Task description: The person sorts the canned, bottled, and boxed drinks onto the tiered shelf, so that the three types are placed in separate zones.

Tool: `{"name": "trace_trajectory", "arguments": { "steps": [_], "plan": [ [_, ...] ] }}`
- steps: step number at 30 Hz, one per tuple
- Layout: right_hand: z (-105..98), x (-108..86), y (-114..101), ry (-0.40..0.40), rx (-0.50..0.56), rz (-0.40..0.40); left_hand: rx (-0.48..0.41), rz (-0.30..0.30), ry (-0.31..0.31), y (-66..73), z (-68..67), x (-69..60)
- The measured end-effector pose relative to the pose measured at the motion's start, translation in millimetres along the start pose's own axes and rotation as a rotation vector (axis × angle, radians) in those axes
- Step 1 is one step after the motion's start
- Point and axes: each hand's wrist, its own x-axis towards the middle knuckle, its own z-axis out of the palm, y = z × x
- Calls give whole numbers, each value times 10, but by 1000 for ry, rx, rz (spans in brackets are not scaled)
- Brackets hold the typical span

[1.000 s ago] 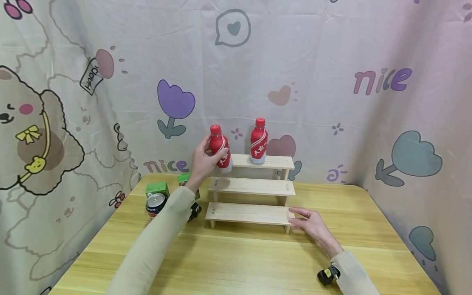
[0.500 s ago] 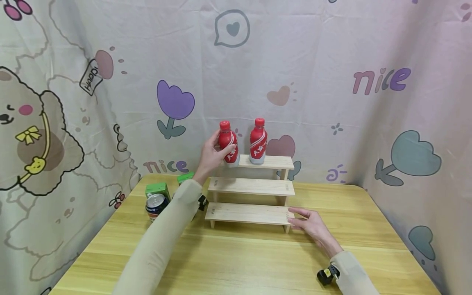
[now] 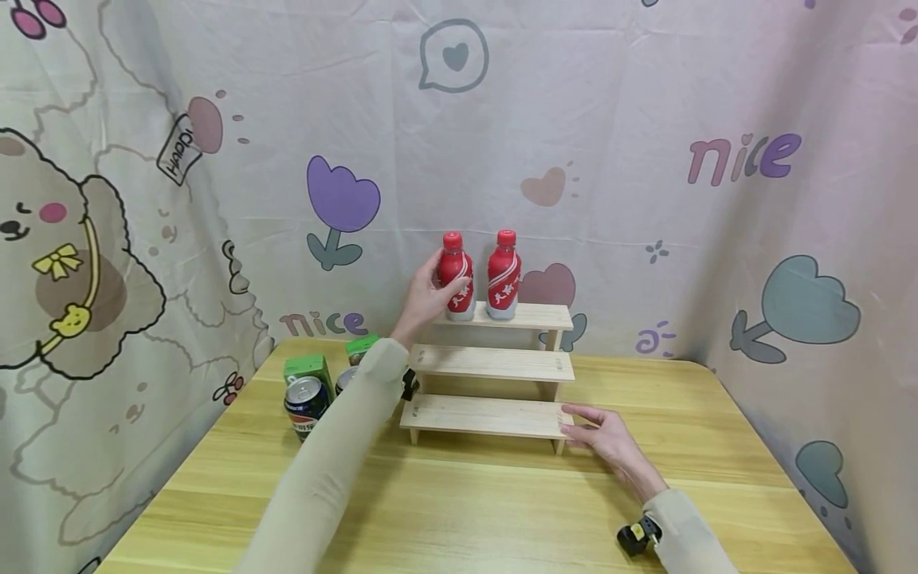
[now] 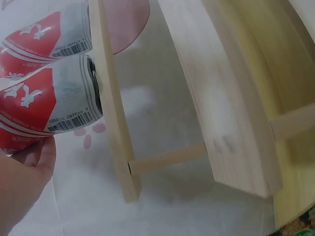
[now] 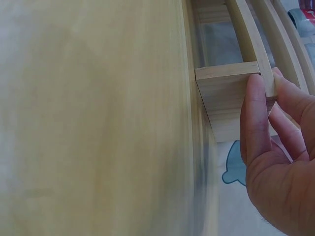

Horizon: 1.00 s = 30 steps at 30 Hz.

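My left hand [image 3: 425, 301] grips a red drink bottle [image 3: 456, 279] with a pale base, upright at the left part of the top tier of a wooden three-tier stand [image 3: 491, 363]. In the left wrist view this bottle's base [image 4: 76, 98] is against or just over the top board [image 4: 115, 98]; I cannot tell which. Just to its right, a second bottle [image 3: 504, 275] like it stands on the same tier. My right hand [image 3: 610, 441] pinches the right end of the lowest tier, thumb and fingers on the board's corner [image 5: 258, 69].
Left of the stand, partly behind my left arm, are a dark drink can [image 3: 305, 405], a second can [image 3: 346, 378], a green carton [image 3: 308, 368] and another green box [image 3: 361, 347]. A patterned curtain [image 3: 610, 159] hangs behind the wooden table [image 3: 502, 510].
My left hand has carried its bottle rightward and slightly up, from beside the top tier's left end to over it, near the other bottle. My right hand has stayed put.
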Motion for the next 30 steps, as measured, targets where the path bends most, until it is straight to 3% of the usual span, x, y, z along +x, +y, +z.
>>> {"name": "trace_trajectory", "arguments": {
  "steps": [21,30],
  "plan": [
    [8,-4,10,-3,1,1,40,-127,-51,-16,123,145],
    [-5,2,9,-11,4,0,33,-138,-69,-14,145,159]
  ]
}}
